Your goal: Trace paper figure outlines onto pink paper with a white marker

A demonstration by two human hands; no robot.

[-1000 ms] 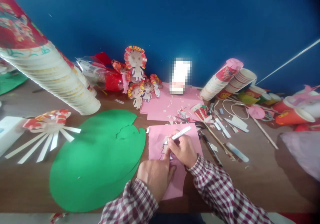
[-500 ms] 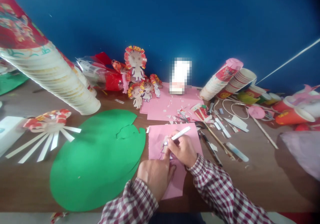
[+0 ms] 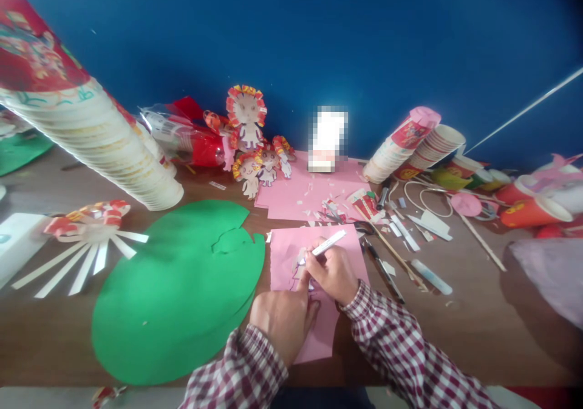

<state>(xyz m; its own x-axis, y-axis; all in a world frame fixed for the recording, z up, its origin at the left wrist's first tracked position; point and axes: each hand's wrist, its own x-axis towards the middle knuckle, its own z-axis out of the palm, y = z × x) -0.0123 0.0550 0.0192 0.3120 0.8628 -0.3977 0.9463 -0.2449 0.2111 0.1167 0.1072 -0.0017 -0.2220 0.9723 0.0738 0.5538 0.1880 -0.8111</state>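
My right hand (image 3: 334, 273) grips a white marker pen (image 3: 330, 242), its tip down at a small pale paper cutout (image 3: 300, 260) with dark purple outlines. Beneath the cutout lies a pink sheet of paper (image 3: 319, 336). My left hand (image 3: 282, 321) rests on the pink sheet, index finger stretched out against the cutout's lower part and thumb apart; its other fingers are mostly hidden. Both hands cover much of the cutout. Left of my hands is a large green paper leaf shape (image 3: 177, 299) with a torn patch near its upper edge.
Paper cup stacks stand at left (image 3: 127, 147) and right (image 3: 394, 147). Decorated paper dolls (image 3: 250, 135) lean by the blue wall. Paper scraps (image 3: 334, 208) cover another pink sheet. Black pens (image 3: 385, 272) and a glue tube (image 3: 432, 276) lie at right, a fringed paper piece (image 3: 95, 233) at left.
Almost nothing differs. Both hands and the marker stay at the cutout, and the whole view has shifted very slightly.
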